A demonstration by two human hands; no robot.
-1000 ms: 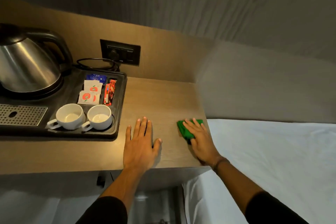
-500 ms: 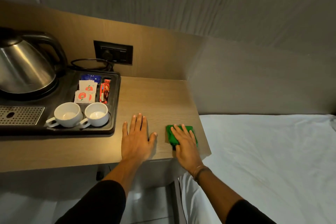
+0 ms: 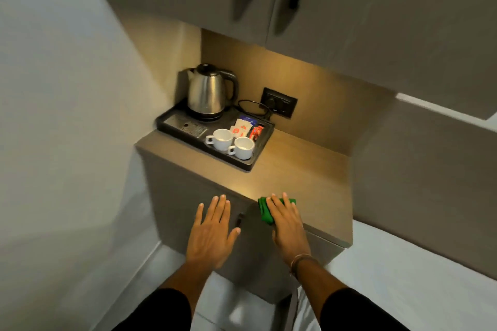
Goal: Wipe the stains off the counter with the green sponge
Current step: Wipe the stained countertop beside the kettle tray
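Observation:
The green sponge (image 3: 265, 210) lies at the front edge of the wooden counter (image 3: 304, 169), partly covered by my right hand (image 3: 286, 223), which presses flat on it with fingers stretched forward. My left hand (image 3: 212, 231) is spread flat with fingers apart, holding nothing; it now hangs in front of the cabinet face, below the counter's front edge. No stains stand out on the lit wood around the sponge.
A black tray (image 3: 258, 161) at the counter's back left holds a steel kettle (image 3: 209, 91), two white cups (image 3: 231, 142) and sachets (image 3: 243, 126). A wall socket (image 3: 279, 102) with a cord sits behind. Cabinets hang overhead. A white bed (image 3: 403, 277) lies to the right.
The view has pulled back and up, so the whole counter and upper cabinets show. My right hand has drawn the sponge toward the front edge. My left hand has come off the counter top.

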